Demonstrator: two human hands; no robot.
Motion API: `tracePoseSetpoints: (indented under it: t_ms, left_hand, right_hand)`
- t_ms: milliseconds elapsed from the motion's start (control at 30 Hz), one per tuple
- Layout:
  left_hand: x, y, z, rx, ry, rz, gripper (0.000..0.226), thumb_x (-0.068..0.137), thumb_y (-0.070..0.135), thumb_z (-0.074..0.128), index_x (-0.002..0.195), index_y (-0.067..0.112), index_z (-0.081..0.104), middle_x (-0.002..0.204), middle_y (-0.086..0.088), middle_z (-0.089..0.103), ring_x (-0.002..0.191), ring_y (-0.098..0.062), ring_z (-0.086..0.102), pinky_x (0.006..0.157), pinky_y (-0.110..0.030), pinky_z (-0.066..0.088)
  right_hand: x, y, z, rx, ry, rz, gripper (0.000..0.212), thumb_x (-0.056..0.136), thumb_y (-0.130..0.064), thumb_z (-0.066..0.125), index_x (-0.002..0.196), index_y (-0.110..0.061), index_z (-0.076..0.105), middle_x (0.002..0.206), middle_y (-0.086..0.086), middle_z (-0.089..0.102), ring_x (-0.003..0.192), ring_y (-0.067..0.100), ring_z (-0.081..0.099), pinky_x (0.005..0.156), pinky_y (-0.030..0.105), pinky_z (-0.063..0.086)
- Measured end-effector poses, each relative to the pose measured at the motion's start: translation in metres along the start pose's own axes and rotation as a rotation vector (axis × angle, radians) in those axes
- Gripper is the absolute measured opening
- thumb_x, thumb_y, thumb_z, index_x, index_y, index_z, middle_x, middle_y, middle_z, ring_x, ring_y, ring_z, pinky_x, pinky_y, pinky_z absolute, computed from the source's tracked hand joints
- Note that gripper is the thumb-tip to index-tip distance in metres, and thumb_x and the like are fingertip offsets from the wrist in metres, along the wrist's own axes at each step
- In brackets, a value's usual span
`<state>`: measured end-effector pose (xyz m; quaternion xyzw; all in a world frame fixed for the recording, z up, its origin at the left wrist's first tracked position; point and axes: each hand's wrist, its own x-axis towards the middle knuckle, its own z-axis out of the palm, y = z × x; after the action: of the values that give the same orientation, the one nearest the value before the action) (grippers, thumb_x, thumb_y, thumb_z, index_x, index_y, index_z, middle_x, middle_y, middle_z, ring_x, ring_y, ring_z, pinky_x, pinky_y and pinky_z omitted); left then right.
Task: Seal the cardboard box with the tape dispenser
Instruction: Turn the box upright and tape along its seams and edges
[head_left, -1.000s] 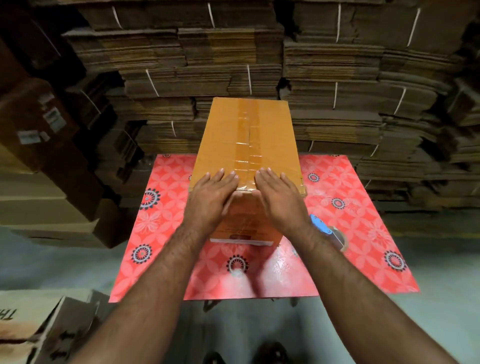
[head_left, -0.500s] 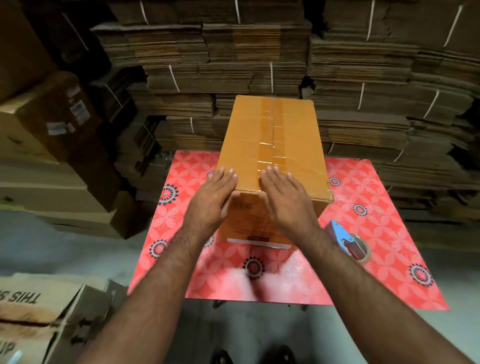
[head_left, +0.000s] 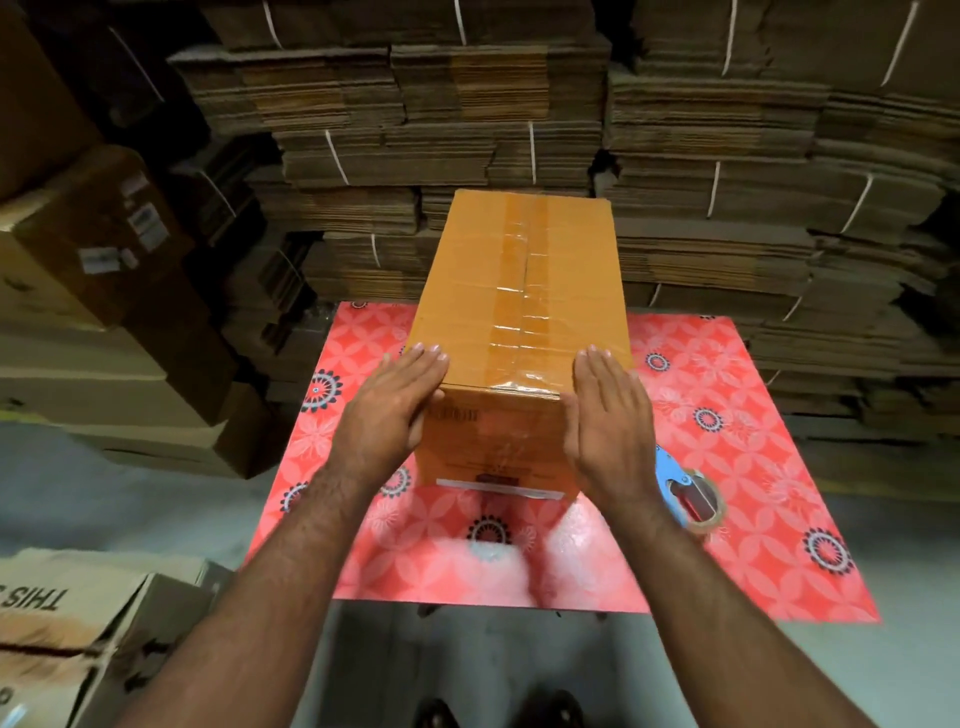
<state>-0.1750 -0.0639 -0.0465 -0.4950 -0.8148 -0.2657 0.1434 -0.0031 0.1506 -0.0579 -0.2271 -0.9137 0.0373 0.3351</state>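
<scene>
A long brown cardboard box (head_left: 519, 291) stands on a red patterned table (head_left: 737, 395), its top seam covered by a strip of clear tape running lengthwise. My left hand (head_left: 387, 415) lies flat against the box's near left corner, fingers straight and together. My right hand (head_left: 610, 421) presses flat on the near right corner in the same way. Neither hand holds anything. A blue tape dispenser (head_left: 688, 491) with a roll of tape lies on the table just right of my right wrist, partly hidden by it.
Tall bundles of flattened cardboard (head_left: 467, 119) fill the wall behind the table. Stacked closed boxes (head_left: 98, 270) stand at the left. An open printed carton (head_left: 67, 629) sits on the floor at the lower left. Grey floor surrounds the table.
Both hands have slid apart from the middle of the box's near top edge out to its left and right corners. The view has shifted, so the box appears further right.
</scene>
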Motion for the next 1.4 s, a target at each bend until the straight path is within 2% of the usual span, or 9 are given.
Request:
tracePoseSetpoints:
  t_ms: [133, 300, 400, 567, 733, 900, 1133, 1333, 1400]
  left_hand:
    - [0.017, 0.051, 0.001, 0.071, -0.085, 0.030, 0.061, 0.074, 0.014, 0.052, 0.135, 0.009, 0.058, 0.143, -0.009, 0.057, 0.136, -0.029, 0.049, 0.116, -0.054, 0.030]
    - [0.030, 0.085, 0.027, -0.108, -0.085, 0.078, 0.063, 0.071, 0.013, 0.042, 0.129, 0.007, 0.065, 0.137, -0.012, 0.061, 0.128, -0.028, 0.058, 0.110, -0.047, 0.035]
    - [0.028, 0.082, 0.031, -0.110, -0.054, 0.064, 0.066, 0.065, 0.001, 0.054, 0.129, 0.009, 0.066, 0.137, -0.010, 0.062, 0.128, -0.025, 0.058, 0.111, -0.040, 0.037]
    - [0.029, 0.087, 0.036, -0.094, -0.070, -0.005, 0.069, 0.065, 0.008, 0.045, 0.131, 0.011, 0.065, 0.140, -0.007, 0.060, 0.131, -0.021, 0.055, 0.113, -0.038, 0.033]
    - [0.031, 0.090, 0.033, -0.101, -0.069, -0.040, 0.072, 0.060, 0.003, 0.049, 0.130, 0.011, 0.066, 0.139, -0.007, 0.061, 0.130, -0.021, 0.056, 0.113, -0.039, 0.035]
    - [0.030, 0.089, 0.032, -0.129, -0.089, -0.084, 0.074, 0.061, 0.000, 0.050, 0.131, 0.014, 0.065, 0.140, -0.003, 0.059, 0.133, -0.016, 0.053, 0.115, -0.041, 0.036]
    - [0.034, 0.087, 0.030, -0.122, -0.108, -0.114, 0.070, 0.065, -0.002, 0.049, 0.129, 0.016, 0.067, 0.140, 0.001, 0.059, 0.132, -0.012, 0.052, 0.116, -0.039, 0.036]
    - [0.036, 0.092, 0.029, -0.126, -0.104, -0.138, 0.065, 0.069, -0.008, 0.050, 0.128, 0.013, 0.068, 0.139, -0.002, 0.060, 0.132, -0.011, 0.049, 0.116, -0.039, 0.033]
    - [0.036, 0.093, 0.031, -0.128, -0.097, -0.162, 0.065, 0.069, -0.010, 0.051, 0.127, 0.014, 0.068, 0.138, -0.001, 0.060, 0.133, -0.010, 0.048, 0.117, -0.040, 0.032]
  right_hand:
    - [0.010, -0.017, -0.001, 0.445, 0.100, 0.388, 0.057, 0.105, -0.029, 0.030, 0.151, 0.005, 0.027, 0.159, 0.019, 0.024, 0.150, 0.027, 0.016, 0.122, 0.027, 0.005]
    - [0.014, -0.011, -0.006, 0.717, 0.053, 0.626, 0.055, 0.105, -0.030, 0.029, 0.154, -0.006, 0.024, 0.162, 0.009, 0.021, 0.149, 0.015, 0.018, 0.119, 0.017, 0.009]
    - [0.018, 0.001, -0.003, 0.879, -0.032, 0.789, 0.051, 0.107, -0.037, 0.031, 0.155, -0.019, 0.028, 0.160, -0.002, 0.029, 0.146, 0.009, 0.027, 0.121, 0.029, 0.020]
    - [0.035, 0.022, 0.006, 1.151, -0.153, 0.906, 0.069, 0.094, -0.062, 0.037, 0.152, -0.025, 0.038, 0.154, -0.008, 0.040, 0.140, 0.005, 0.037, 0.120, 0.035, 0.026]
    - [0.023, 0.037, -0.016, 0.873, -0.308, 0.531, 0.070, 0.100, -0.057, 0.032, 0.158, -0.023, 0.014, 0.159, -0.003, 0.027, 0.135, 0.001, 0.032, 0.108, 0.015, 0.024]
    - [0.011, 0.071, -0.017, 0.615, -0.388, 0.143, 0.081, 0.094, -0.055, 0.050, 0.158, -0.020, 0.014, 0.131, 0.002, 0.063, 0.108, 0.006, 0.058, 0.079, 0.001, 0.033]
    - [0.026, 0.104, -0.027, 0.488, -0.475, -0.129, 0.078, 0.092, -0.052, 0.046, 0.157, -0.022, 0.017, 0.137, 0.005, 0.060, 0.115, 0.028, 0.062, 0.080, 0.018, 0.037]
    - [0.047, 0.121, -0.034, 0.540, -0.471, -0.157, 0.090, 0.081, -0.079, 0.046, 0.146, -0.017, 0.047, 0.137, -0.005, 0.057, 0.120, 0.015, 0.060, 0.097, 0.012, 0.039]
    - [0.049, 0.121, -0.032, 0.528, -0.443, -0.155, 0.096, 0.075, -0.086, 0.043, 0.139, -0.016, 0.056, 0.133, -0.003, 0.061, 0.119, 0.012, 0.061, 0.099, 0.019, 0.043]
